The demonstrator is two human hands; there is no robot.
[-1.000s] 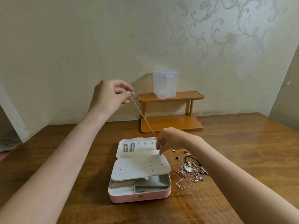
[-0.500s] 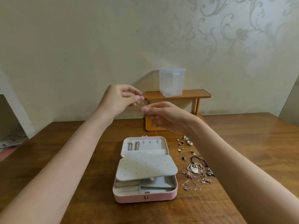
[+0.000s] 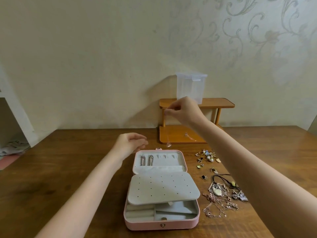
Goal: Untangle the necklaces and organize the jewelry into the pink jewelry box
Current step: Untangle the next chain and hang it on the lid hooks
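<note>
A patterned cream wall backs a brown wood-grain tabletop (image 3: 60, 169). At its centre lies the pink jewelry box (image 3: 161, 219), rounded and open, with a pale felt lining; a perforated insert panel (image 3: 163, 189) rests over the lower compartments, and two chain pieces (image 3: 146, 160) hang in the lid. Above the lid's far edge, the right hand (image 3: 181, 110) pinches the top of a thin necklace (image 3: 167, 134), which dangles with its small pendant near the lid. The left hand (image 3: 130, 144) hovers beside it, fingers loosely curled, holding nothing. Judged step: stowing one freed necklace; the next move calls for lowering it onto a lid hook. Tangled chains (image 3: 217, 203) and small earrings (image 3: 206, 157) lie toward the right edge. A wooden shelf (image 3: 219, 103) carries a clear plastic container (image 3: 191, 86).
</note>
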